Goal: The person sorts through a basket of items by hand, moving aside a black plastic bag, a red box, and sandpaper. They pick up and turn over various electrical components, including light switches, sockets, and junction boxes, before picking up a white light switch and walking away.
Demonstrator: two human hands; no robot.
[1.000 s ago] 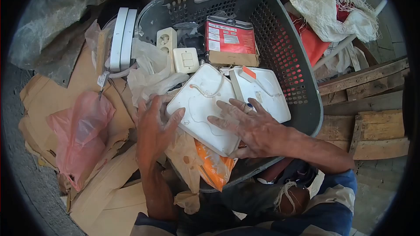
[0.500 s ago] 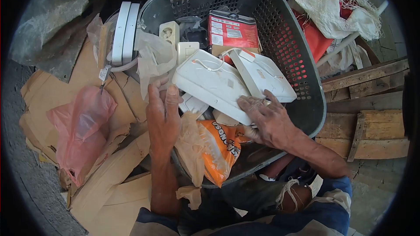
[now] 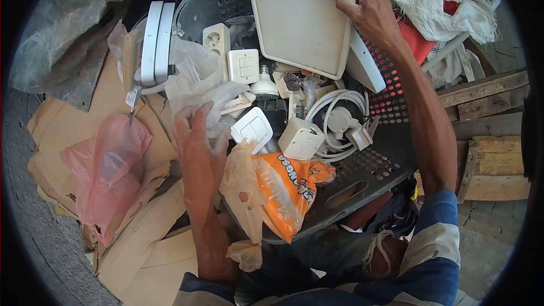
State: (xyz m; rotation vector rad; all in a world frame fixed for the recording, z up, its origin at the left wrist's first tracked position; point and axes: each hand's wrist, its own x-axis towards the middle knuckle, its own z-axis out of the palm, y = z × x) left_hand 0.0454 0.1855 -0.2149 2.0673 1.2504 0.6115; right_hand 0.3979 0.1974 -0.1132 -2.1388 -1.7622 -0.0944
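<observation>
My right hand [image 3: 371, 11] grips the upper right corner of a white square panel lamp [image 3: 303, 28], tilted up at the far side of a dark plastic basket [image 3: 391, 164]. Another white panel [image 3: 364, 62] shows partly behind it. My left hand [image 3: 198, 141] has its fingers apart, right at the edge of a clear crumpled plastic bag [image 3: 195, 68]. Close to it lie a white double wall switch [image 3: 253, 129] and an orange printed bag [image 3: 286, 192]. Further in are a socket block [image 3: 216, 45], a triple switch [image 3: 243, 66], a light bulb [image 3: 264, 86], a junction box [image 3: 301, 139] and coiled white cable [image 3: 340, 102].
Two white panels [image 3: 157, 42] stand upright left of the basket. A pink plastic bag [image 3: 113, 164] rests on flattened cardboard [image 3: 62, 130]. To the right are a white woven sack [image 3: 433, 5] and wooden boards [image 3: 498, 170].
My right hand has lifted the panel lamp from the pile's middle toward the far side and turned it, uncovering switches, a bulb and cable. My left hand has shifted slightly left and down.
</observation>
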